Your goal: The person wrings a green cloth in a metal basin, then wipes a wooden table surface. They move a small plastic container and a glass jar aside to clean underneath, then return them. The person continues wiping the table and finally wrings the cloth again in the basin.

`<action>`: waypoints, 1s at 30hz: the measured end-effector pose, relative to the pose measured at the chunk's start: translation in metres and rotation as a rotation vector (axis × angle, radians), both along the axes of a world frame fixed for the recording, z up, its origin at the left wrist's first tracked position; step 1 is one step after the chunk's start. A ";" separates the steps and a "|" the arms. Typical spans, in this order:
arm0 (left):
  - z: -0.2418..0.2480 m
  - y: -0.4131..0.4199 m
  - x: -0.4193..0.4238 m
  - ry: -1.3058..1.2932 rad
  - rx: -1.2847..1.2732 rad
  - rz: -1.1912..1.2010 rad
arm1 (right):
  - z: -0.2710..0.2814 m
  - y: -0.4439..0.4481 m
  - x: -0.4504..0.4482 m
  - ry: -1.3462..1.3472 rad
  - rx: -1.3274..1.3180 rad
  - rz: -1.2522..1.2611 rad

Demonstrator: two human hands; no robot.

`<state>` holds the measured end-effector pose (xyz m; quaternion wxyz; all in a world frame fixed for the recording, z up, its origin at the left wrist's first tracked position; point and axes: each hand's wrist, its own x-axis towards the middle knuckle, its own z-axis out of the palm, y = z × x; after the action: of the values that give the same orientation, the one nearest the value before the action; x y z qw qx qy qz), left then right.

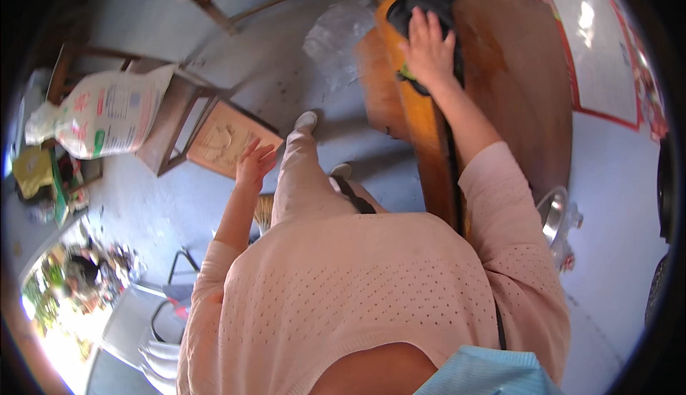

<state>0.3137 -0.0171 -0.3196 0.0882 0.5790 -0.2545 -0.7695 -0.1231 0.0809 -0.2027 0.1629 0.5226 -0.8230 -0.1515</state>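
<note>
My right hand lies with its fingers spread on a dark cloth at the far end of a wooden cabinet. The cloth drapes over the edge of the cabinet's top, and a small yellow-green patch shows under my wrist. Whether the fingers grip the cloth cannot be told. My left hand hangs in the air at my left side, palm partly up and fingers apart, holding nothing. Below it in the view is a picture panel with a wooden frame.
A large printed white sack rests on wooden furniture at the left. Clear plastic sheeting lies on the floor ahead. A metal basin stands beside the cabinet, and a red-edged board is at the right. Stacked chairs stand lower left.
</note>
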 end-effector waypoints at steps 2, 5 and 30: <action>-0.005 -0.003 -0.002 -0.009 0.011 0.009 | 0.009 0.051 0.019 -0.082 -0.032 0.002; -0.011 0.002 -0.008 -0.011 0.019 -0.028 | 0.020 0.127 0.056 -0.193 -0.144 -0.085; -0.013 0.003 -0.029 -0.117 0.045 -0.100 | 0.018 0.091 -0.043 -0.331 -0.183 -0.946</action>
<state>0.2852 -0.0142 -0.3329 0.0219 0.6113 -0.2704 -0.7434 -0.1656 0.1723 -0.1850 -0.0111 0.0933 -0.9943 -0.0513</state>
